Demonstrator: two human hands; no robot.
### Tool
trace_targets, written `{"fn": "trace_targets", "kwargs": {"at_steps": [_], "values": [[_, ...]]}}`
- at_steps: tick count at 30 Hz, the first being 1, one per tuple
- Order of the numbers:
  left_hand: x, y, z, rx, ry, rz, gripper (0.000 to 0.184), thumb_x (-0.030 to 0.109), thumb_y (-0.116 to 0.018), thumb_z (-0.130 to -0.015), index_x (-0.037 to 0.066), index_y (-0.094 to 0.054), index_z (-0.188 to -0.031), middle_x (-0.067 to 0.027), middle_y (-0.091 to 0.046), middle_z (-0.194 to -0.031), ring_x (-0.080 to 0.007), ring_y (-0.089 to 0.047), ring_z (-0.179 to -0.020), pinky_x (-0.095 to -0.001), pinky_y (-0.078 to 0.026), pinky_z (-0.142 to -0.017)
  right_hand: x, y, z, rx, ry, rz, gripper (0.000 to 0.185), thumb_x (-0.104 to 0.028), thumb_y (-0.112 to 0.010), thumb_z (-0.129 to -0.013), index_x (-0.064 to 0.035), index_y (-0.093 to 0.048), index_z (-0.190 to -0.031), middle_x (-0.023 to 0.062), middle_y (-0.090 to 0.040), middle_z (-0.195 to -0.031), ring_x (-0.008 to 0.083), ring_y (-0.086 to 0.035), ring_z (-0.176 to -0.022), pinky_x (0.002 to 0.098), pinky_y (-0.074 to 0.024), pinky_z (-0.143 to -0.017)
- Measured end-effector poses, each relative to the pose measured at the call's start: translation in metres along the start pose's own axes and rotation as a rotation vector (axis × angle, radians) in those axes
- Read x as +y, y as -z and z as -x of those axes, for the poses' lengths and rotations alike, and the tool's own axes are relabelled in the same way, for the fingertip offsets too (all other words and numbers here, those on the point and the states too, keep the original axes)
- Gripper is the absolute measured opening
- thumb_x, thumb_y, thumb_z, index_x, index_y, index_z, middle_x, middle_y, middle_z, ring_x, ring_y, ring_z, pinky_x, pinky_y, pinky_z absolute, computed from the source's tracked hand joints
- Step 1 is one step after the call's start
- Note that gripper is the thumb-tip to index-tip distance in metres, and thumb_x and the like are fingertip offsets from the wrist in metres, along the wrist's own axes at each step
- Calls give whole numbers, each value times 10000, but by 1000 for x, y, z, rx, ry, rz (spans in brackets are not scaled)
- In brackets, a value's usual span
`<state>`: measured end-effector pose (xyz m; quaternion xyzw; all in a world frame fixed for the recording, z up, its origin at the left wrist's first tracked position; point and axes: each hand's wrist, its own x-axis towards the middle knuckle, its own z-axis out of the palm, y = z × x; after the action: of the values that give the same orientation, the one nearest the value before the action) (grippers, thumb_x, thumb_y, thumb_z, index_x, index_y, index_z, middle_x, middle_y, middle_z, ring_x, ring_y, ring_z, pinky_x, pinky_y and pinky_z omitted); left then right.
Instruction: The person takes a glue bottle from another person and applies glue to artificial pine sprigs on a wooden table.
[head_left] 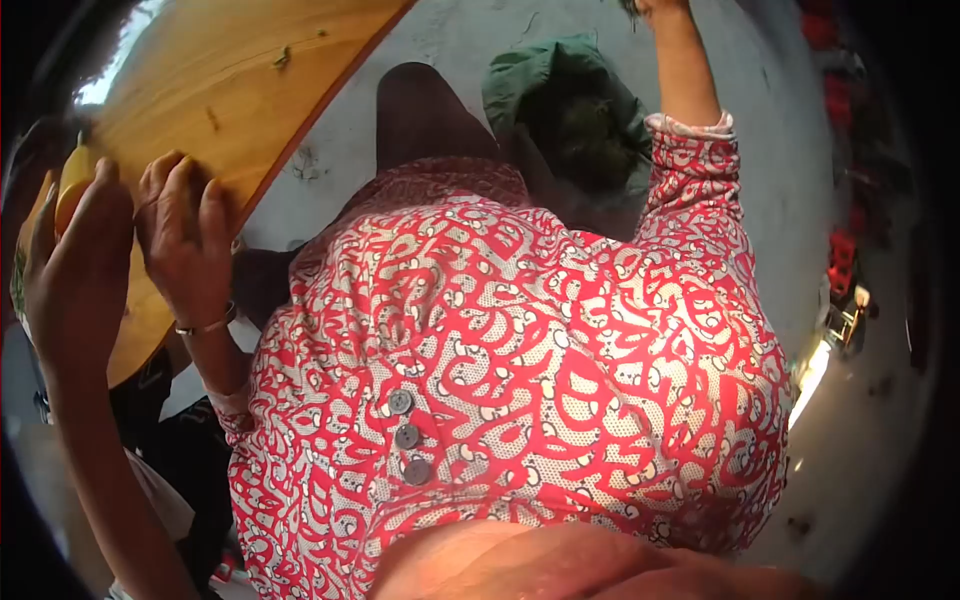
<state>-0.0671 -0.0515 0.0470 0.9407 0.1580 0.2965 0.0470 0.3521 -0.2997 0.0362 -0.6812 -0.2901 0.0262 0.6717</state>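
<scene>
- Past nine o'clock, a co-worker's hand [85, 235] is at a yellow object [72, 185].
- Beside it, the left hand [185, 235], fingers loosely spread, visibly empty, is by the wooden table [310, 70]'s edge, perhaps for support.
- Toward one o'clock, the green bag [515, 85] gapes, likely for easy access.
- Farther out, the right hand [663, 6] is cut off; I cannot tell its grip.

One wooden table [255, 85], one green sack [517, 78], one bangle [206, 325] and three buttons [407, 436] show.
</scene>
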Motion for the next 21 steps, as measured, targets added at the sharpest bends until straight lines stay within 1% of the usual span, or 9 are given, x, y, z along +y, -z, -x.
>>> {"fn": "trace_targets", "kwargs": {"at_steps": [4,5,7,10,14,16,17,19,21], "values": [[-5,10,14,6,121,21,285,89,-608,-857,-16,-618,-1122,-140,-598,-1213,-310,-525,-1176,-391,-390,-996,112,44,40,192,-166,323,194,-114,-684,-798,-47,-630,-972,34,-631,-775,96,-562,-583,235,-462,-460],[-8,17,13,79,216,-28,284,88,-605,-858,-18,-618,-1121,-143,-597,-1214,-312,-522,-1180,-393,-390,-997,105,18,-4,53,-34,652,300,-223,-735,-742,-36,-675,-968,132,-687,-904,171,-662,-841,321,-498,-728],[-13,16,21,128,246,-14,280,85,-599,-859,-20,-617,-1118,-147,-595,-1216,-315,-517,-1189,-396,-390,-999,128,31,9,75,28,744,343,-306,-730,-706,-79,-693,-961,151,-683,-895,303,-663,-832,394,-503,-756],[-16,17,34,118,221,24,287,70,-590,-840,-27,-610,-1110,-157,-592,-1213,-340,-509,-1194,-405,-389,-1006,148,52,35,45,-30,1040,451,-358,-685,-744,-47,-641,-1068,198,-646,-1022,394,-601,-962,452,-485,-812],[-31,21,64,173,251,109,294,70,-616,-803,-31,-597,-1079,-173,-581,-1203,-360,-499,-1198,-422,-361,-1013,190,84,59,-24,-31,1254,468,-349,-705,-757,-48,-633,-1109,207,-625,-1099,369,-580,-1045,438,-467,-886],[-40,28,77,178,243,74,307,85,-653,-751,-18,-601,-1036,-169,-588,-1176,-357,-513,-1177,-425,-379,-988,165,80,63,-317,-59,1138,465,-377,-690,-764,-43,-636,-1082,200,-621,-1082,371,-573,-1031,445,-464,-882],[-41,27,83,195,242,34,285,46,-630,-759,-29,-591,-1030,-178,-588,-1147,-373,-520,-1158,-405,-406,-954,198,107,60,-345,-3,1160,462,-395,-669,-769,-40,-637,-1063,209,-620,-1069,381,-562,-1028,451,-454,-884],[-43,32,91,210,269,61,293,61,-643,-735,-20,-593,-1011,-176,-586,-1127,-379,-515,-1157,-426,-393,-963,180,101,53,-409,-214,1298,488,-402,-638,-787,-28,-633,-1099,221,-606,-1139,345,-553,-1098,441,-426,-929],[-49,37,100,211,256,92,293,75,-649,-732,-15,-594,-1005,-175,-583,-1123,-376,-513,-1162,-440,-387,-964,165,87,59,-314,-270,1304,472,-388,-664,-779,-12,-657,-1064,213,-633,-1107,345,-589,-1054,413,-448,-909]]}}
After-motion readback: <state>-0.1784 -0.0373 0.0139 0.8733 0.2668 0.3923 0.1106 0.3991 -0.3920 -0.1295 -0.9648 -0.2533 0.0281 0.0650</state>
